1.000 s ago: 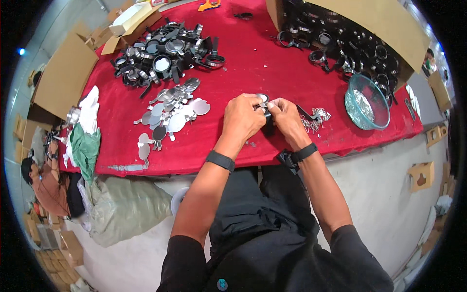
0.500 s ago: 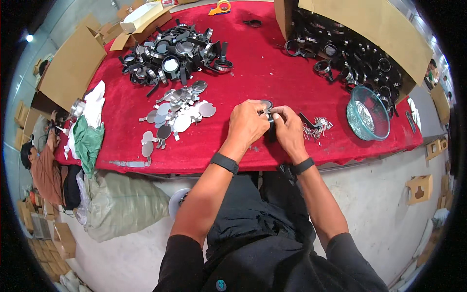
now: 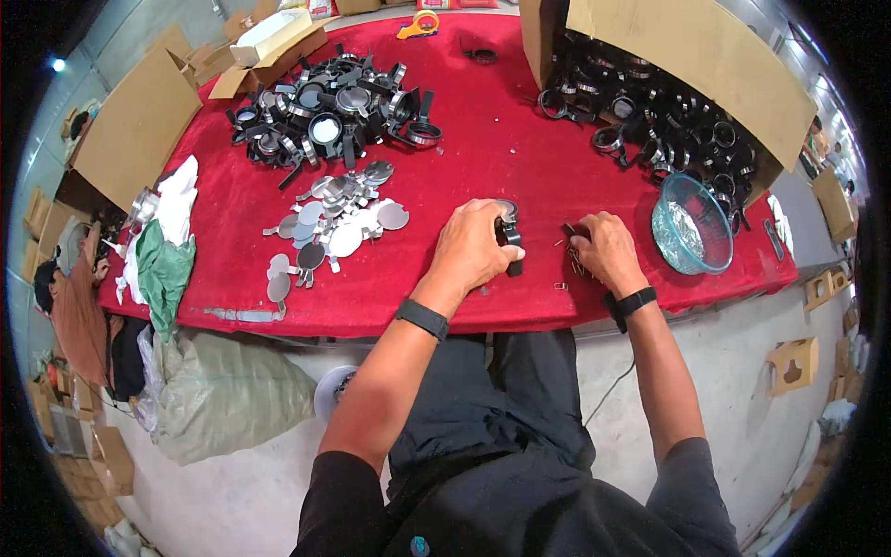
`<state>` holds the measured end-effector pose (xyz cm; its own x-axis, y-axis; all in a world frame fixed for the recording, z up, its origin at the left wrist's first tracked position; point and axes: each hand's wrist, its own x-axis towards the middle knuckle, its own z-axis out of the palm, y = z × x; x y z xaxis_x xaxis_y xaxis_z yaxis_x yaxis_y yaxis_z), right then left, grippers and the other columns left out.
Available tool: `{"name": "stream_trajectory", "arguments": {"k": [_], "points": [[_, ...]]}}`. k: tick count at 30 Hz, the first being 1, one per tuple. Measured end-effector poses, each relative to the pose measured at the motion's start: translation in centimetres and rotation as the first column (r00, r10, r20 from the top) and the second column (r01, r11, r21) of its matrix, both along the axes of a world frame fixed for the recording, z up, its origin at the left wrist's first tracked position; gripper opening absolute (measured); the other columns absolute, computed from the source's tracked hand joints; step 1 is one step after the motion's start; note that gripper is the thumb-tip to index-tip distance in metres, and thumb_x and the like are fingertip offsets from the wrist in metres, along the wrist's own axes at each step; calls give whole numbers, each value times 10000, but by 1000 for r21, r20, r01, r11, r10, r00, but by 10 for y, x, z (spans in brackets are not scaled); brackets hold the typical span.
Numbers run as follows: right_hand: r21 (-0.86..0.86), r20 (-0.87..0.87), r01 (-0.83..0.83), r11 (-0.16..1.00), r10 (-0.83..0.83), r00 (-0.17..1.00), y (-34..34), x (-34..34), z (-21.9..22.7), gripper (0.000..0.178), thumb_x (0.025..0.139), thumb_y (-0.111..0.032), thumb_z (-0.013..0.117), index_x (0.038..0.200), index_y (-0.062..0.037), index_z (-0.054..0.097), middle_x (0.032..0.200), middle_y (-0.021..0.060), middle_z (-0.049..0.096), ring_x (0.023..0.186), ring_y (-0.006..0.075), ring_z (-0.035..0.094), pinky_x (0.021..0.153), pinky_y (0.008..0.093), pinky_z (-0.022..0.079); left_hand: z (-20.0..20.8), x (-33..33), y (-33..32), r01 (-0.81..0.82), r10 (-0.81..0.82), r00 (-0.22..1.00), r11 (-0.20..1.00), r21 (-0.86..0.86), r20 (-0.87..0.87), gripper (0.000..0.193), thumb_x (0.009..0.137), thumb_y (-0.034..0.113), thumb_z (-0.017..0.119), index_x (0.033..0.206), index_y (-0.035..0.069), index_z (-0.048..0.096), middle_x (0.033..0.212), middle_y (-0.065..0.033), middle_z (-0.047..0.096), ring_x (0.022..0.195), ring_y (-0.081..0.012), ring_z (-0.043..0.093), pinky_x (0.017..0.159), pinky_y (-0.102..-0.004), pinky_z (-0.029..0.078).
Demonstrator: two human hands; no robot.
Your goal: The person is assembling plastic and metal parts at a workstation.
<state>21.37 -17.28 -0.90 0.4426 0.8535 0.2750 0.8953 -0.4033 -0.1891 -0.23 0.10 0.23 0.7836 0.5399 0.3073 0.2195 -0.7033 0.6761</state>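
My left hand is closed around a black part with a round ring end, its thumb pressed on the side. Much of that part lies under my fingers. My right hand is on the red cloth at a small heap of wire clips. Its fingers are curled together, and what they pinch, if anything, is hidden. A short black lever lies by its fingertips. To the left spread silver discs with tabs. Behind them is a pile of black ringed parts with metal bands.
A teal plastic basket stands right of my right hand. Behind it, a cardboard box on its side holds more black ringed parts. An orange tape dispenser lies at the back. White and green cloths hang at the left edge, near another person.
My right hand has left the black part and moved right to the wire clips. My left hand keeps the part in nearly the same place.
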Motion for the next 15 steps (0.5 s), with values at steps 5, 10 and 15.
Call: {"name": "stream_trajectory", "arguments": {"k": [5, 10, 15], "points": [[84, 50, -53, 995, 49, 998, 6, 7, -10, 129, 912, -124, 716, 950, -1, 716, 958, 242, 720, 977, 449, 696, 872, 569, 558, -12, 6, 2, 20, -19, 999, 999, 39, -37, 737, 752, 323, 950, 1356, 11, 665, 1477, -273, 620, 1369, -462, 591, 1203, -516, 463], [101, -206, -114, 988, 133, 969, 33, -16, 5, 144, 951, -138, 679, 1006, -5, 675, 906, 271, 728, 907, 504, 710, 825, 614, 545, -19, 10, -1, -63, 63, 996, 998, -6, -62, 790, 746, 356, 956, 1422, 71, 661, 1544, -309, 554, 1418, -493, 550, 1233, -524, 441], [0, -247, -244, 970, 237, 940, 56, -37, 15, 194, 973, -157, 651, 1017, 32, 662, 914, 337, 725, 924, 538, 722, 823, 628, 555, -17, 15, -4, -86, 86, 995, 996, 8, -59, 742, 748, 325, 941, 1408, 85, 704, 1533, -330, 562, 1381, -509, 587, 1197, -535, 480]]}}
